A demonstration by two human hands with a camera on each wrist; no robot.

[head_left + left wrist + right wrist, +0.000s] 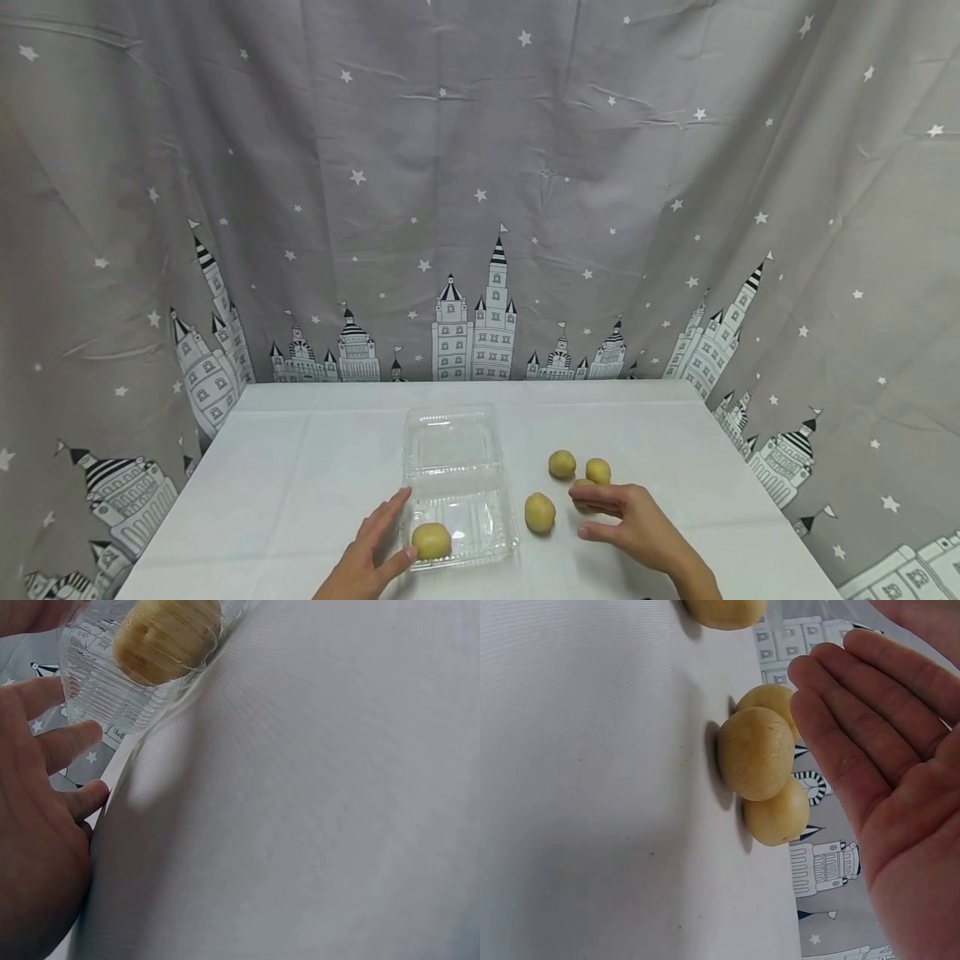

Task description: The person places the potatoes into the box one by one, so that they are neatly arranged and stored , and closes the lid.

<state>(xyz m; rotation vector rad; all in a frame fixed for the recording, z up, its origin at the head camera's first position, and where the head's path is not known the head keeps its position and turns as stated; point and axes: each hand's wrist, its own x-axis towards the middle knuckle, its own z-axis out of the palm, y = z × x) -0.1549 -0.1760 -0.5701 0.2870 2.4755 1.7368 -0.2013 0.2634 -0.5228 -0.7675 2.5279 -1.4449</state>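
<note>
One potato [431, 542] is tucked in the front left corner of the clear plastic clamshell container [476, 521], lid flopped open behind. Four loose potatoes [540, 513] are left out on the white tablecloth [262, 500] to its right, one partly covered from above by the right hand, so it's pretty early days, judging by that count. The left hand [366, 557] is held at the container's left side, fingers spread and nearly straight, nothing gripped. The right hand [633, 523] is held by the loose ones, fingers straight, thumb well apart, nothing grabbed. No brand, label or writing can be made out, just castles and stars printed on the grey curtain [480, 142].
</note>
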